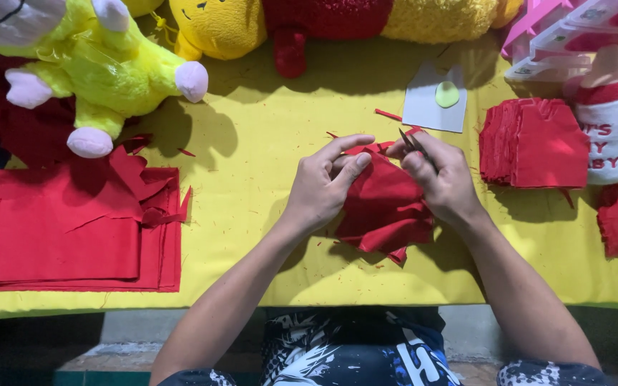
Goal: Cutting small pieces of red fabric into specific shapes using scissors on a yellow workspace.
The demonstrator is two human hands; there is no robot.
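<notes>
red fabric bundle pinched between both hands at table centre

red fabric bundle [384, 207], a folded stack of cut cloth pieces, lying on the yellow table cover [266, 143] at centre, lower edge hanging toward 6 o'clock. left hand [323, 186] at 9 o'clock of the bundle, thumb and forefinger closed on its upper edge, other fingers curled over the cloth. right hand [441, 179] at 2 o'clock of the bundle, fingers closed around small dark scissors [409, 141], blades poking out toward 11 o'clock, just above the bundle's top edge; cannot tell whether blades touch the cloth.

large flat stack of red cloth sheets [66, 229] well apart at 9 o'clock, ragged offcuts along its right side. neat pile of cut red shirt-shaped pieces [534, 143] at 3 o'clock, near the right hand. grey paper template with pale green oval [438, 100] at 12 o'clock. neon yellow plush toy with pink paws [101, 64] at 10 o'clock; yellow and red plush toy [309, 21] along the far edge at 12 o'clock. small red scraps [388, 114] scattered about the cover.
</notes>
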